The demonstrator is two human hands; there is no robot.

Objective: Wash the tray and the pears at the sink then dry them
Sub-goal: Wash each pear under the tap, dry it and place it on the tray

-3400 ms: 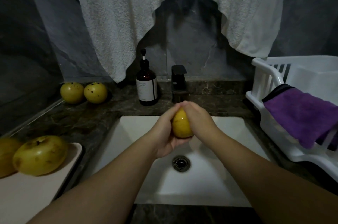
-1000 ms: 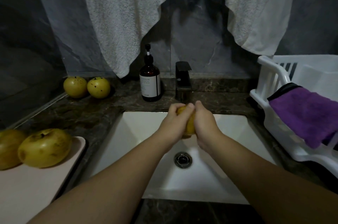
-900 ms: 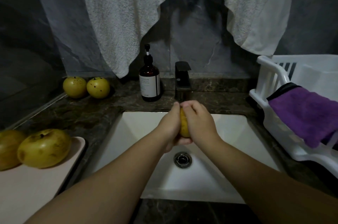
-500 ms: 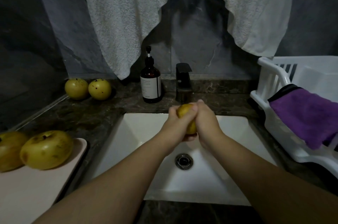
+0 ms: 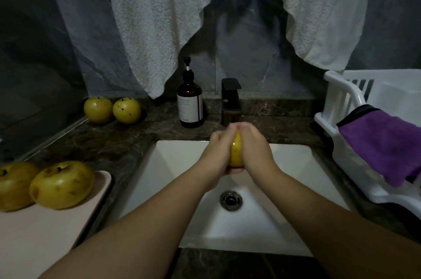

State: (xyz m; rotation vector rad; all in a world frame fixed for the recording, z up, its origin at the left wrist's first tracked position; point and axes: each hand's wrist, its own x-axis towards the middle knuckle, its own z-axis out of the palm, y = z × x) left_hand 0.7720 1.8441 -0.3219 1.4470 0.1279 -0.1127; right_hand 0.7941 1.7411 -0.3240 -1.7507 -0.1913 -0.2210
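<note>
The step in hand is washing one pear (image 5: 236, 152) over the sink (image 5: 293, 157): the left hand (image 5: 217, 148) and the right hand (image 5: 256, 148) cup it from either side, each grip curled round the fruit just below the faucet (image 5: 231, 100). Whether water is running is hard to tell in this dim view. Next, I judge, comes a rinse, then setting it down and fetching another. By count there are five pears: this one, two on the tray (image 5: 68, 230) at the left, two on the tabletop (image 5: 109, 139) by the wall. One soap bottle (image 5: 190, 102), one white rack (image 5: 341, 105), one purple cloth (image 5: 387, 142) draped over it.
</note>
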